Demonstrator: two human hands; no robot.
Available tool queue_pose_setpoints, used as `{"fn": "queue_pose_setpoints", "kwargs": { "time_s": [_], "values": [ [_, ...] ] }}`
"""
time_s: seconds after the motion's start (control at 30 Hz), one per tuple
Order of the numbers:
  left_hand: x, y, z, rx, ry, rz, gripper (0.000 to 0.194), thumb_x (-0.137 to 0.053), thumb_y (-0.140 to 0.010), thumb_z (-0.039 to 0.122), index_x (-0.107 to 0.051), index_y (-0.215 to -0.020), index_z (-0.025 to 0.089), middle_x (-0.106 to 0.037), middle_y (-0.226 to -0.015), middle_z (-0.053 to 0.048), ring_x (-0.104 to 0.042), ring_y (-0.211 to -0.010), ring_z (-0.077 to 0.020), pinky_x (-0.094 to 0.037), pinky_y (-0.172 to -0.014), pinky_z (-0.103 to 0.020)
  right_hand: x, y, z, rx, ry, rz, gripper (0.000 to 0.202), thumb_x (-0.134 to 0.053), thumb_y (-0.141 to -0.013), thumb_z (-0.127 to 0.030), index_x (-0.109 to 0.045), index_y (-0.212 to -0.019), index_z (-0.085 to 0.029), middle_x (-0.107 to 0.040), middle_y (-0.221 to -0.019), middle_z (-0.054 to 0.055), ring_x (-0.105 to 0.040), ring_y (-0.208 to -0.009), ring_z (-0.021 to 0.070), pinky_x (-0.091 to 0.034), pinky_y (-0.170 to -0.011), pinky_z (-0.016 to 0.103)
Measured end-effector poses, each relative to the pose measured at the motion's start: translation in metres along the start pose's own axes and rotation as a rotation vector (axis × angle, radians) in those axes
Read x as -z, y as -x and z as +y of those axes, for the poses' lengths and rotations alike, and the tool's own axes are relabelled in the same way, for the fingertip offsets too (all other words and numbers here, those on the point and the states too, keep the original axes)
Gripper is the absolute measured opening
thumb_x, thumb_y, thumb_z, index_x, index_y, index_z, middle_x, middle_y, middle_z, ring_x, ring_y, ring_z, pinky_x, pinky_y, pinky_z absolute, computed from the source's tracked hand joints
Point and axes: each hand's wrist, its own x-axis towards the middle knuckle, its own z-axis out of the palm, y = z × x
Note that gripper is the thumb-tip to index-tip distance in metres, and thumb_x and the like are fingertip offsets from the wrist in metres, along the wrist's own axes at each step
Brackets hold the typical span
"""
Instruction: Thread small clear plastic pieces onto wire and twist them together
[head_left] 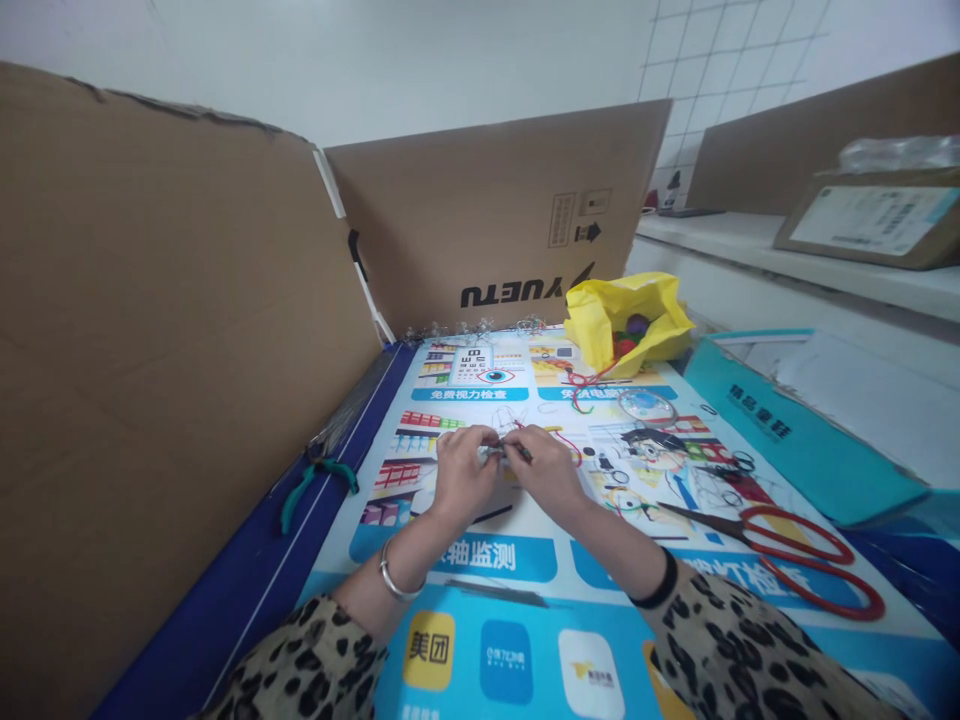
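Observation:
Both hands meet over the middle of the printed table sheet (536, 510). The fingers of my left hand (466, 462) are closed in a pinch, and my right hand (546, 465) pinches right beside it. Between the fingertips is something small and dark, too hidden to name. Thin bent wire (508, 416) shows just beyond the fingers. A red cord (576, 380) with a green end runs on the sheet beyond my right hand. A few thin dark wires (495, 592) lie near my forearms.
Red-handled scissors (799, 553) lie at right, pliers with teal handles (319, 487) at left beside a wire bundle (358, 405). A yellow bag (592, 325) with yarn, a clear round dish (646, 405) and a teal box (810, 440) stand farther back. Cardboard walls (480, 220) enclose the back and left.

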Motion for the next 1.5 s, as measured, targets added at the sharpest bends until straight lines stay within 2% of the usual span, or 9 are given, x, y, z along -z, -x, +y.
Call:
{"fn": "queue_pose_setpoints", "kwargs": {
  "time_s": [0.23, 0.4, 0.57, 0.9, 1.03, 1.23, 1.5],
  "values": [
    [-0.0004, -0.0018, -0.0025, -0.004, -0.007, 0.050, 0.014, -0.057, -0.070, 0.008, -0.056, -0.076, 0.021, -0.065, -0.075, 0.001, -0.059, -0.079, -0.0184, -0.038, -0.079, -0.035, 0.0004, -0.0001, -0.0014, 0.028, -0.029, -0.015, 0.015, -0.052, -0.081, -0.014, -0.065, -0.081, -0.021, -0.066, -0.080, 0.004, -0.062, -0.080, 0.0175, -0.050, -0.074, 0.029],
    [0.0003, -0.0009, -0.0036, 0.000, 0.010, 0.101, 0.016, -0.057, -0.070, 0.008, -0.055, -0.080, 0.021, -0.065, -0.076, 0.002, -0.060, -0.079, -0.0176, -0.039, -0.080, -0.034, -0.0010, 0.0001, 0.0014, 0.023, -0.025, -0.008, 0.020, -0.051, -0.081, -0.014, -0.064, -0.095, -0.021, -0.068, -0.088, 0.006, -0.063, -0.085, 0.0191, -0.051, -0.077, 0.032],
    [-0.0011, 0.0012, -0.0059, -0.053, -0.019, 0.139, 0.014, -0.058, -0.072, 0.010, -0.055, -0.081, 0.020, -0.066, -0.078, 0.002, -0.059, -0.079, -0.0175, -0.038, -0.081, -0.034, -0.0014, 0.0003, 0.0024, 0.001, -0.027, 0.006, 0.027, -0.050, -0.079, -0.013, -0.061, -0.103, -0.019, -0.068, -0.085, 0.005, -0.063, -0.075, 0.0173, -0.052, -0.073, 0.031],
    [-0.0007, 0.0030, -0.0011, -0.152, -0.069, 0.087, 0.015, -0.055, -0.073, 0.009, -0.056, -0.081, 0.021, -0.067, -0.077, 0.001, -0.061, -0.078, -0.0178, -0.037, -0.082, -0.036, 0.0021, -0.0003, -0.0001, 0.030, -0.004, -0.003, 0.031, -0.048, -0.078, -0.010, -0.063, -0.103, -0.020, -0.068, -0.092, 0.006, -0.063, -0.086, 0.0190, -0.051, -0.078, 0.032],
    [-0.0002, 0.0042, 0.0007, -0.180, -0.053, 0.081, 0.019, -0.053, -0.073, 0.006, -0.057, -0.083, 0.022, -0.067, -0.078, 0.001, -0.061, -0.079, -0.0169, -0.036, -0.084, -0.036, 0.0049, -0.0008, -0.0007, 0.055, 0.021, -0.043, 0.030, -0.047, -0.079, -0.010, -0.065, -0.100, -0.022, -0.067, -0.086, 0.005, -0.063, -0.082, 0.0188, -0.052, -0.074, 0.031],
    [-0.0003, 0.0060, 0.0025, -0.191, -0.027, 0.050, 0.019, -0.052, -0.073, 0.006, -0.057, -0.082, 0.022, -0.067, -0.078, 0.001, -0.061, -0.078, -0.0167, -0.037, -0.085, -0.037, 0.0056, -0.0010, 0.0023, 0.080, 0.007, -0.031, 0.025, -0.046, -0.082, -0.010, -0.066, -0.092, -0.021, -0.066, -0.083, 0.005, -0.062, -0.081, 0.0177, -0.051, -0.074, 0.029],
    [0.0064, 0.0013, 0.0018, -0.197, 0.081, 0.136, 0.010, -0.049, -0.081, 0.014, -0.057, -0.083, 0.020, -0.062, -0.082, -0.003, -0.058, -0.081, -0.0150, -0.046, -0.077, -0.029, 0.0070, -0.0022, 0.0029, 0.062, -0.015, -0.010, 0.021, -0.047, -0.082, -0.012, -0.065, -0.088, -0.022, -0.066, -0.083, 0.003, -0.062, -0.079, 0.0167, -0.050, -0.073, 0.029]
  ]
}}
